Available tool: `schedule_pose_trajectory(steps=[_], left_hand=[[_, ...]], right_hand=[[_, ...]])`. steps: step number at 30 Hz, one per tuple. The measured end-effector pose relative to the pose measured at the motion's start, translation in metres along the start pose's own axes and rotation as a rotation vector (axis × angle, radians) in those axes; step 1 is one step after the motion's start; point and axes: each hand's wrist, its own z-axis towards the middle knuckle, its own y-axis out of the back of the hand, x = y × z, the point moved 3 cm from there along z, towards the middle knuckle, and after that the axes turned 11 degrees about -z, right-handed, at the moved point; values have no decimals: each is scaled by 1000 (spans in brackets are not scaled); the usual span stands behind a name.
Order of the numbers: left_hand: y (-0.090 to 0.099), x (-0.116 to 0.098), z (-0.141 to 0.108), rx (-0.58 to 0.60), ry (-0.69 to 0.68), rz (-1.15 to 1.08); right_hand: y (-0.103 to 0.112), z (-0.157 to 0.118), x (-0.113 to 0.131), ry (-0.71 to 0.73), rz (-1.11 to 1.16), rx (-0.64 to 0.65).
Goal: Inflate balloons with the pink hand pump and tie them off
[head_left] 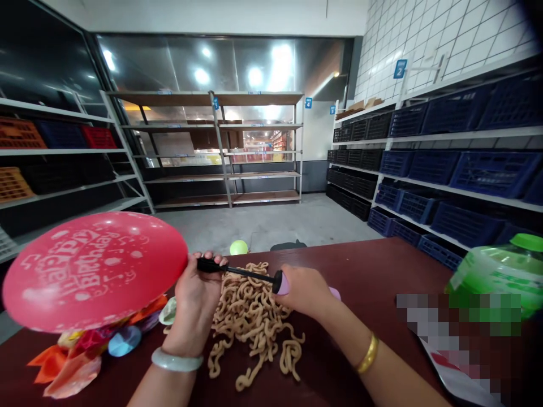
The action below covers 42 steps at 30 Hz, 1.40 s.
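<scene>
- Hand pump (252,275), one, black and purple: held between both hands above the middle of the table (365,277), its dark rod exposed, lying nearly level.
- Left hand (199,288), pale bangle (177,360) at wrist: fingers curled round the pump's black left end.
- Right hand (309,288), gold-coloured bracelet (368,353) at wrist: fingers wrapped about the purple barrel.
- Red balloon (97,277), inflated, white birthday lettering: at left, its right end against the left hand; neck hidden, so whether the fingers pinch it cannot be told.
- Limp balloons (74,370), orange, pink, blue and other colours: piled on the table at near left, below the red balloon.
- Tan strands (254,311), long and twisted: heaped at the table's middle, beneath the pump and between the forearms.
- Yellow-green balloon (238,247), small: beyond the table's far edge.
- Bottle (487,271), green cap, green contents: right side, partly blurred.
- Shelving (263,198), far side, brown boards.
- Blue crates (436,164), many: racked along the right wall.
</scene>
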Motion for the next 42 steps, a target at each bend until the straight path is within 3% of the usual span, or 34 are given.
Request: schedule_pose_trajectory(steps=[3, 6, 11, 16, 22, 28, 37, 42], left_hand=[[4, -6, 4, 0, -36, -7], [5, 1, 1, 16, -63, -28], [2, 31, -16, 30, 25, -40], [-6, 67, -48, 21, 143, -18], [-11, 85, -69, 58, 106, -3], [-12, 70, -59, 49, 127, 12], [5, 1, -1, -57, -23, 3], [12, 1, 4, -36, -14, -26]], right_hand=[[0, 0, -3, 7, -14, 16], [-1, -1, -5, 13, -38, 15], [-5, -2, 1, 16, -50, 4], [-5, -4, 11, 3, -15, -17], [-1, -8, 17, 7, 39, -34], [-6, -6, 16, 7, 67, -33], [-12, 1, 3, 8, -5, 5], [-14, 1, -2, 16, -51, 0]])
